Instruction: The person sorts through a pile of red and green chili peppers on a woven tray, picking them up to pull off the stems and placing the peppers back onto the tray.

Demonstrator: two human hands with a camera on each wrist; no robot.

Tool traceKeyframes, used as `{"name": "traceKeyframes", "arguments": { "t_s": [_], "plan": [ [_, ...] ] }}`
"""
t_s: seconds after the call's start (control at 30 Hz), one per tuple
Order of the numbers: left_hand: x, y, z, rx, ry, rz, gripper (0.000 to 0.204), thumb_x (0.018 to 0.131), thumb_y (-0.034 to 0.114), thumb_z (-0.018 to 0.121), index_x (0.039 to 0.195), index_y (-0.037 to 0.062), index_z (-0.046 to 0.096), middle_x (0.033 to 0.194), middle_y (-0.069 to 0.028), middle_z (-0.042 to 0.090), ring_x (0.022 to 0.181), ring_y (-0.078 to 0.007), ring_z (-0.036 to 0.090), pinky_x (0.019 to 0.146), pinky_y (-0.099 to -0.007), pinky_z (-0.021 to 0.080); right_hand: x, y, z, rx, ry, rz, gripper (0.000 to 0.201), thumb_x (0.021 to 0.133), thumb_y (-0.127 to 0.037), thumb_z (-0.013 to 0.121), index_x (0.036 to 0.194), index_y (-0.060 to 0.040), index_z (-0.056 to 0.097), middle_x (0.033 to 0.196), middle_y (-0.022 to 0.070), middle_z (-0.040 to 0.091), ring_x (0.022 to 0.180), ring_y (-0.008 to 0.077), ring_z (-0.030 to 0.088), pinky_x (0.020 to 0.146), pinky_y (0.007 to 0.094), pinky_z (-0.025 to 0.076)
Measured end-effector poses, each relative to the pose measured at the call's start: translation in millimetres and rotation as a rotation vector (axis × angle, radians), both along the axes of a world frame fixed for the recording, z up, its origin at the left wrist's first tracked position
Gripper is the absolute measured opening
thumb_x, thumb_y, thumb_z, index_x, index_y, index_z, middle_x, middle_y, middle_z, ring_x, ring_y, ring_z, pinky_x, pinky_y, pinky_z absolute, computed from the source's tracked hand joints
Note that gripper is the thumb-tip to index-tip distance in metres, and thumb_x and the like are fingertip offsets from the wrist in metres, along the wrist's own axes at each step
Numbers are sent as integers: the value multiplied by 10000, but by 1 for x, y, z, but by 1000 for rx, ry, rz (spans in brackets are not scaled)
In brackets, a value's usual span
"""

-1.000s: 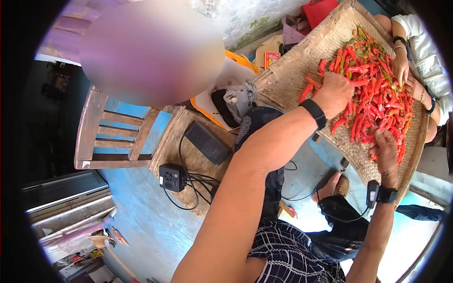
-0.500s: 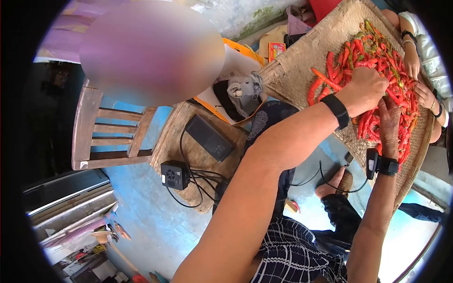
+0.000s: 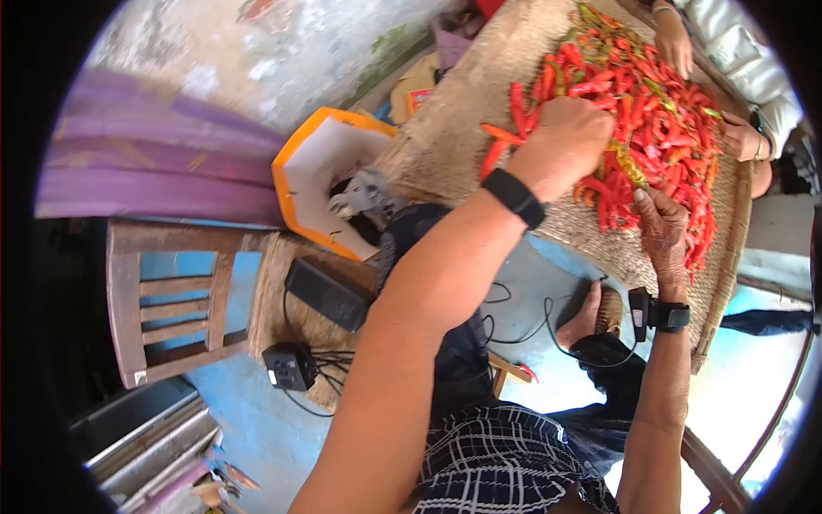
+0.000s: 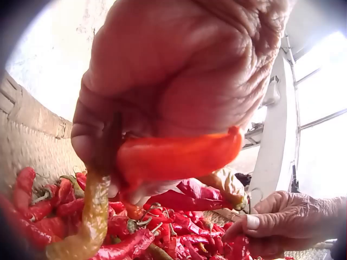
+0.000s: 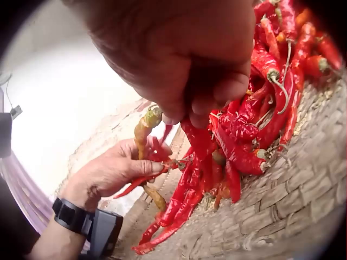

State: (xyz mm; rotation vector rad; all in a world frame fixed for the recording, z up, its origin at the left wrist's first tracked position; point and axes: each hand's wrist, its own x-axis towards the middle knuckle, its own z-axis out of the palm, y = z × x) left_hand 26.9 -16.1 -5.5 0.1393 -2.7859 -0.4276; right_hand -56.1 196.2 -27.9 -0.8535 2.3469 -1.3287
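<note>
Red chilies [image 3: 668,137] lie heaped on a woven tray [image 3: 475,107], upper right of the head view. Left hand [image 3: 565,141] grips several, obstructing part of the heap; right hand [image 3: 664,227] pinches one. Orange-rimmed container [image 3: 317,163]: upper left. Wooden chair [image 3: 175,308]: left.

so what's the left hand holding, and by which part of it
The left hand grips a yellow-green pepper around its middle, both ends sticking out, along with red peppers; where exactly those are gripped is partly hidden.
</note>
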Motion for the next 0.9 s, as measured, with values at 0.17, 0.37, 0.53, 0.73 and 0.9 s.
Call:
{"name": "traceKeyframes", "arguments": {
  "t_s": [0.17,0.37,0.53,0.73,0.9],
  "plan": [
    [3,-12,4,64,-9,4,158,793,14,525,910,63,619,801,-186,627,794,-359,627,664,-461,483,2,13,6,-68,-189,-78,269,910,-190,608,1088,9,644,699,-5,634,526,23,479,458,179,393],
    [6,-11,7,75,-12,37,247,807,31,542,1044,60,604,1008,-165,614,961,-359,581,774,-436,472,10,16,9,-83,-220,-86,292,920,-170,585,1142,16,620,716,19,652,529,30,508,468,183,429],
    [1,13,5,109,-31,-266,433,766,87,650,1181,41,537,1062,-126,592,1040,-304,529,892,-406,429,12,12,8,-128,-260,-20,299,940,-223,567,1128,0,632,650,-9,601,512,27,469,449,190,380],
    [-12,27,-10,28,-16,-288,147,772,59,587,915,29,579,889,-122,597,917,-315,552,810,-413,458,20,7,30,-121,-231,20,354,932,-273,584,1126,20,622,697,5,621,590,71,528,548,222,441],
    [-11,31,-14,-41,138,-319,82,761,64,574,840,47,562,824,-111,563,857,-300,547,743,-390,470,18,5,25,-28,33,-50,325,893,-263,634,1071,8,619,750,92,656,682,169,620,632,317,491]
  ]
}}
